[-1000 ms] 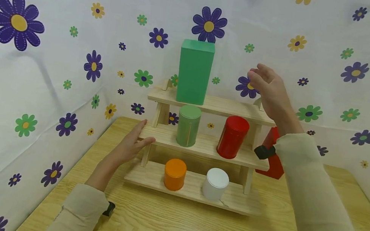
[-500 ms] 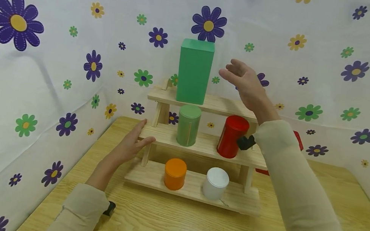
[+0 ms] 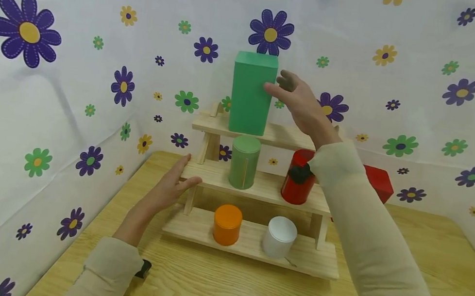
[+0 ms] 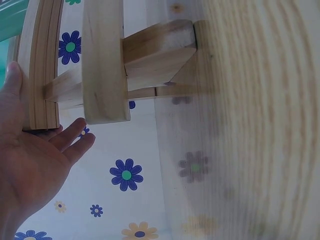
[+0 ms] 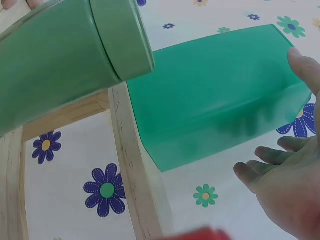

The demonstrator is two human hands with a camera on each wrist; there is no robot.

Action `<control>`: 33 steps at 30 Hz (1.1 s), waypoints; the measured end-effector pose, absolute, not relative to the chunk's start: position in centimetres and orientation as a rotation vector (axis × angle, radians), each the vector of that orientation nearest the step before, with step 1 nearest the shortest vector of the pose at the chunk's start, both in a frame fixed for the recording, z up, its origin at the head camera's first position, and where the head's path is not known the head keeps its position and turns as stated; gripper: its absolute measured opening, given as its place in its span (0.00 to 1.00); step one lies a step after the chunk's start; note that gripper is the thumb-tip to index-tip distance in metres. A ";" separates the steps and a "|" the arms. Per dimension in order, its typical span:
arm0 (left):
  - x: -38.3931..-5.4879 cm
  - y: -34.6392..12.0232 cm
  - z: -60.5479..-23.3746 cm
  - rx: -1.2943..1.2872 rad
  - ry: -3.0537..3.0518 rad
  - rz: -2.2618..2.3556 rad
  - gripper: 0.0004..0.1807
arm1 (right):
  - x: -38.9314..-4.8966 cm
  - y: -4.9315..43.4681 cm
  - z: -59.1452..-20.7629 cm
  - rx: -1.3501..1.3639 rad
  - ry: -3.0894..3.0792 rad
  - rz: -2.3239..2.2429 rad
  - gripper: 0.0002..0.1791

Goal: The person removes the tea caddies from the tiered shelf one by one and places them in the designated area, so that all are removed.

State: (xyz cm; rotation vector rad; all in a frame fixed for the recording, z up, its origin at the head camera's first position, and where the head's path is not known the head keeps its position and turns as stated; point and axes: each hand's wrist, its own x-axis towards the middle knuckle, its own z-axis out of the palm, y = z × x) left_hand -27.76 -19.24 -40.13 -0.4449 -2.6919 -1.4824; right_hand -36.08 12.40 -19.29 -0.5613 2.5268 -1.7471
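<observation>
A three-tier wooden shelf (image 3: pixel 209 169) stands on the table. My left hand (image 3: pixel 165 189) rests against the left end of its middle board, thumb by the front edge. In the left wrist view, that hand's fingers (image 4: pixel 80 142) extend past the board end. On the top board stands a tall green box (image 3: pixel 251 93). My right hand (image 3: pixel 302 101) is at the box's right side, fingers spread and thumb in front of it; contact cannot be told. A light green canister (image 3: pixel 244 163) and a red canister (image 3: pixel 296 188), partly hidden by the right wrist strap, stand on the middle board.
An orange tin (image 3: pixel 226 225) and a white tin (image 3: pixel 279 238) stand on the bottom board. A red box (image 3: pixel 377 182) shows behind the right sleeve, partly hidden. The wooden table (image 3: pixel 200 280) meets a white flowered backdrop (image 3: pixel 81 13) at the left and back.
My right hand has moved left over the top board, from the shelf's right end to the green box's side. The left hand has stayed at the shelf end.
</observation>
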 end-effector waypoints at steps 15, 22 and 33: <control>-27.7 -19.2 -40.2 -0.446 -2.682 -1.495 0.50 | -36.8 10.9 -19.5 -0.698 2.401 -1.843 0.49; -27.8 -19.3 -40.2 -0.444 -2.676 -1.503 0.50 | -36.8 11.0 -19.4 -0.709 2.356 -1.896 0.48; -27.8 -19.1 -40.2 -0.437 -2.683 -1.508 0.50 | -36.0 13.7 -18.3 -0.686 2.402 -1.929 0.48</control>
